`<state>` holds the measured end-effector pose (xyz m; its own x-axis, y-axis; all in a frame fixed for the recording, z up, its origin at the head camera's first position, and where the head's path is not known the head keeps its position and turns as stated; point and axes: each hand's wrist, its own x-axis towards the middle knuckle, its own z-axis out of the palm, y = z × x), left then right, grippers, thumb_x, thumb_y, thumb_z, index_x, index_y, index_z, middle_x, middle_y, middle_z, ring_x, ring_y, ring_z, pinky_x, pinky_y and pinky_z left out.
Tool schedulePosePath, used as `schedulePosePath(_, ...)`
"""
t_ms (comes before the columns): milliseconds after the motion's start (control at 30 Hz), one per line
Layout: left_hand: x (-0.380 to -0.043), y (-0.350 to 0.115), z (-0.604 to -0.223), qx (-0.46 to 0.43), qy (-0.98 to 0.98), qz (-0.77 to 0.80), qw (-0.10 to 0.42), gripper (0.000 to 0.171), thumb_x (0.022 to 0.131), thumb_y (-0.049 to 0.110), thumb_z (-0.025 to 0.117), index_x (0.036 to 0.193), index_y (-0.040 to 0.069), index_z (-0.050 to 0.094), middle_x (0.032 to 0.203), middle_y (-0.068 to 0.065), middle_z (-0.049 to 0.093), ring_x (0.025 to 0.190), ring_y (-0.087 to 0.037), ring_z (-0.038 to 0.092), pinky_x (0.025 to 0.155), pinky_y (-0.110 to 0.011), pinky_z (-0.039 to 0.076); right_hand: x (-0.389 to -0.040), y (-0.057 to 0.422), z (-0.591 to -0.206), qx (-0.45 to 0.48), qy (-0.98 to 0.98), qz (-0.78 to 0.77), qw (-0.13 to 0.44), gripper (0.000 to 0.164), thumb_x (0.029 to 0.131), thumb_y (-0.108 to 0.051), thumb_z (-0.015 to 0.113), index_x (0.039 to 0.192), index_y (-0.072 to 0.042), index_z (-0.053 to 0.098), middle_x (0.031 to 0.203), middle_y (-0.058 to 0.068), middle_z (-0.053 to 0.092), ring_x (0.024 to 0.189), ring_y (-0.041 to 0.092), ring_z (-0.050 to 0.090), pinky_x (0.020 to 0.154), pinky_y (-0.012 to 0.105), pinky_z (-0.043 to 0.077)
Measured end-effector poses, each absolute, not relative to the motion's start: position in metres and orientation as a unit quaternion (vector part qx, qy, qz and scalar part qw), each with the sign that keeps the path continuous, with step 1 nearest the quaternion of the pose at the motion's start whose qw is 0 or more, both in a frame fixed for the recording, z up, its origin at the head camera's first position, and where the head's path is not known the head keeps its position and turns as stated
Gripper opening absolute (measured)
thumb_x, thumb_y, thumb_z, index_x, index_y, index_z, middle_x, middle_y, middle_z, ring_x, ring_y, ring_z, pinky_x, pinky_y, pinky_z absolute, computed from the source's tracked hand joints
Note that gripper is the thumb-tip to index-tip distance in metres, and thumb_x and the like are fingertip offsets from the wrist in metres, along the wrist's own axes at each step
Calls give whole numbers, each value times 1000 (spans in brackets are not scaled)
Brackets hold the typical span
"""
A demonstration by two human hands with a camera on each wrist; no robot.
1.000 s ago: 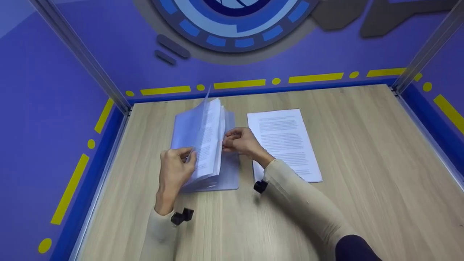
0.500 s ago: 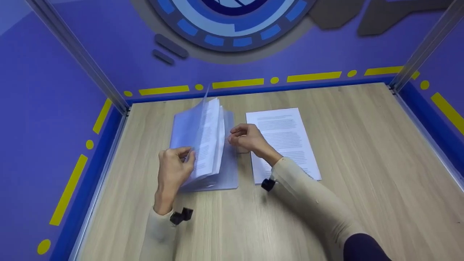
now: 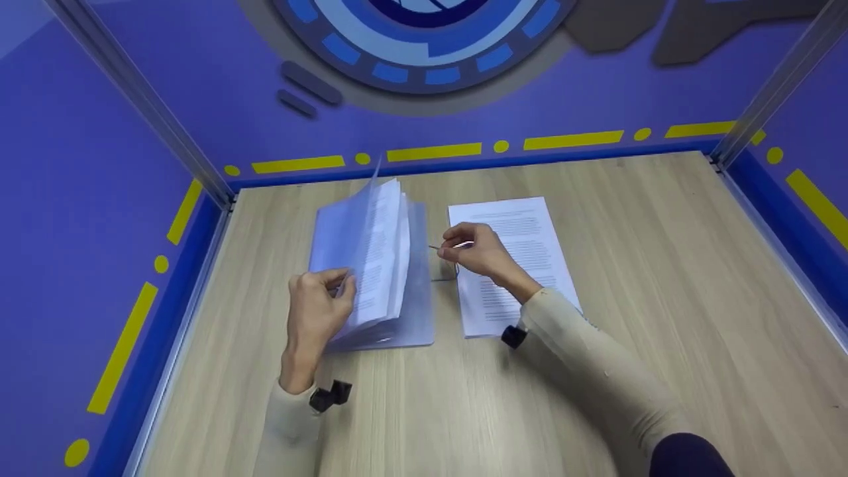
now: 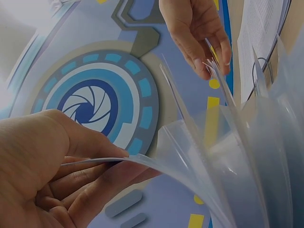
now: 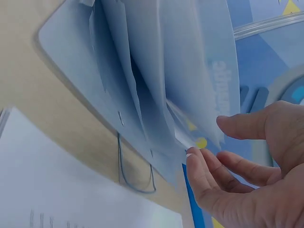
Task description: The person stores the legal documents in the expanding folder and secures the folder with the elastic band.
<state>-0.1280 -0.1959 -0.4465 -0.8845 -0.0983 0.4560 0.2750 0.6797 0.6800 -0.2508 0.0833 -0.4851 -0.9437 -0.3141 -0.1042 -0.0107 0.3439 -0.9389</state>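
Observation:
A translucent blue document folder lies opened on the table, its plastic leaves and printed sheets standing up in a fan. My left hand pinches a leaf between thumb and fingers at its near left side. My right hand hovers to the right of the folder, over the left part of a printed paper stack. In the right wrist view its thumb stands apart from half-bent fingers that hold nothing. A thin dark loop sticks out from the folder's right edge, partly behind the right hand in the head view.
The wooden table reaches to blue panels at the back and sides, joined by metal corner posts. Small black devices sit at both wrists. The paper stack lies a short way right of the folder.
My right hand has drawn back to the right from the edge of the folder's sheets, and the thin loop now shows. My left hand keeps its pinch in the same place.

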Motion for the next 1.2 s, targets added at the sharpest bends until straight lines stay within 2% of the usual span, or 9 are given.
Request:
schedulePosePath(367,-129,-195,-448,-50,-886,-398,233,12,87,-5,76,96,-9,82,91,-26,79,79,-35,81,73,-48,67,-252,122,-482,-74,833,-534,124,35,97,-16,79,127,0,70,120,15,74,106,27,74,82,27,58)
schedulePosePath(600,-129,-194,-448,-56,-884,-400,237,12,88,-5,75,96,-10,82,91,-26,79,79,-37,81,72,-48,67,-252,148,-482,-77,857,-497,107,35,96,-17,78,127,-1,70,122,17,74,111,32,73,83,30,60)
schedulePosePath(800,-128,-194,-448,-61,-884,-401,234,12,88,-5,75,97,-11,81,91,-26,79,79,-37,81,72,-47,67,-251,171,-482,-71,874,-474,81,36,96,-16,78,127,1,69,124,19,74,111,35,73,88,37,61)
schedulePosePath(1200,-128,-196,-448,-55,-884,-404,231,13,87,-6,75,97,-11,81,91,-27,79,78,-37,81,72,-47,67,-251,213,-490,-46,887,-456,59,43,96,-19,80,131,3,67,128,22,73,117,39,72,93,41,59)
